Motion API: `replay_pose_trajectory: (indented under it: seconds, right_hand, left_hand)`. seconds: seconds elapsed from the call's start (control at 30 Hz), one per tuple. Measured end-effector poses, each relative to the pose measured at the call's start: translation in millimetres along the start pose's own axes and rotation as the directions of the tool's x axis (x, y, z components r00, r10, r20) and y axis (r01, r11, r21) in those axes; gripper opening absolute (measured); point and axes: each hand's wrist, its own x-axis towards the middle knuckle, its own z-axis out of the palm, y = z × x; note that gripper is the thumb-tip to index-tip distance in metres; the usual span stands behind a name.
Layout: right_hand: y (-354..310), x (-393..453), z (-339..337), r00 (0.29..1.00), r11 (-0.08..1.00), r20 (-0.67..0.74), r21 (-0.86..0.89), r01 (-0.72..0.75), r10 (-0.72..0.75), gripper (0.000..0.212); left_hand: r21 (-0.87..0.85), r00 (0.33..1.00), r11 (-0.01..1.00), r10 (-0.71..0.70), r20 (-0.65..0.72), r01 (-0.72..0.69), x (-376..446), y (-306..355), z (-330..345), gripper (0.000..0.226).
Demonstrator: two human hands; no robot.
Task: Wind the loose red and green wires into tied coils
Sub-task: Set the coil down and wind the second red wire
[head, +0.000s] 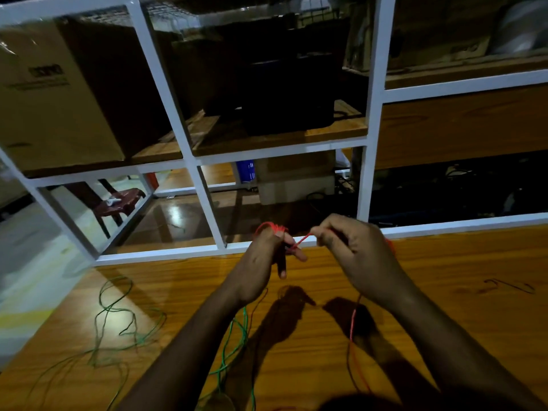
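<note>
- Above the wooden table, the red wire runs taut between two raised hands, with several turns looped over the left hand's fingers.
- The left hand acts as the spool, fingers pointing down and curled around the red loops.
- The right hand pinches the strand between thumb and fingertips; the rest of the wire hangs down below it.
- The green wire lies loose and tangled on the table at the left, not yet wound.
- A white shelf frame stands behind.
- Winding well probably means keeping steady tension, laying turns side by side, and leaving a tail to tie.
</note>
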Motion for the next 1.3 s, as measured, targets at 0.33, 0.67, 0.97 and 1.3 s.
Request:
replay_pose_trajectory:
  seconds: [0.33, 0.67, 0.97, 1.3]
  right_hand:
    - [41, 9, 10, 0.989, 0.987, -0.035, 0.087, -0.137, 0.141, 0.031]
    - [19, -30, 48, 0.92, 0.988, 0.371, 0.039, -0.148, 0.123, 0.033]
    - [-8, -11, 1, 0.984, 0.985, 0.173, 0.157, -0.064, 0.036, 0.02]
    - [47, -5, 17, 0.969, 0.97, 0.043, 0.012, -0.243, 0.242, 0.027]
  left_hand:
    - [-0.736, 0.969, 0.645, -0.029, 0.247, 0.207, -2, 36, 22, 0.036]
    - [-0.925, 0.984, 0.373, -0.126, -0.128, -0.073, 16, 25, -1, 0.031]
    - [0.045, 0.984, 0.994, -0.089, -0.153, 0.097, 3, -10, 6, 0.037]
    - [-0.727, 0.994, 0.677, -0.077, 0.08, 0.111, -8, 37, 27, 0.042]
